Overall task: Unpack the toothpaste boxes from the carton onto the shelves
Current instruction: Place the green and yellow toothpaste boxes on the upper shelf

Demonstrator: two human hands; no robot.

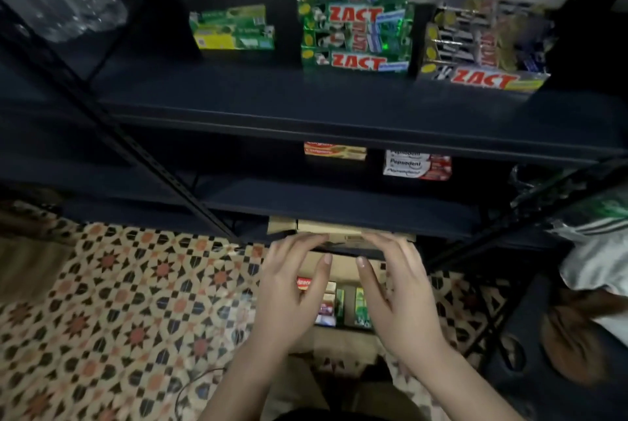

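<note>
Both hands are reaching down over the carton (339, 271), which is sitting on the patterned floor (136, 284) at the foot of the dark shelves (339, 108); the left hand (292, 288) is hovering with fingers spread and relaxed, gripping nothing; the right hand (397, 288) is mirroring it, fingers spread, holding nothing either; the fingertips of both are lying at the carton's far flap, right under the lowest shelf edge, though whether they are touching the cardboard is hard to tell. Between the 2 hands, toothpaste boxes (343, 301) are showing inside the carton, red, green and white, standing packed together. On the top shelf, 3 stacks are sitting: a small green stack (234, 30) on the left, a green Zact stack (353, 30) in the middle, a grey Zact stack (482, 43) on the right. On the shelf below, an orange stack (334, 151) is lying beside a Pepsodent stack (416, 166), slightly apart. At the far right, a white cloth (598, 264) is showing.
</note>
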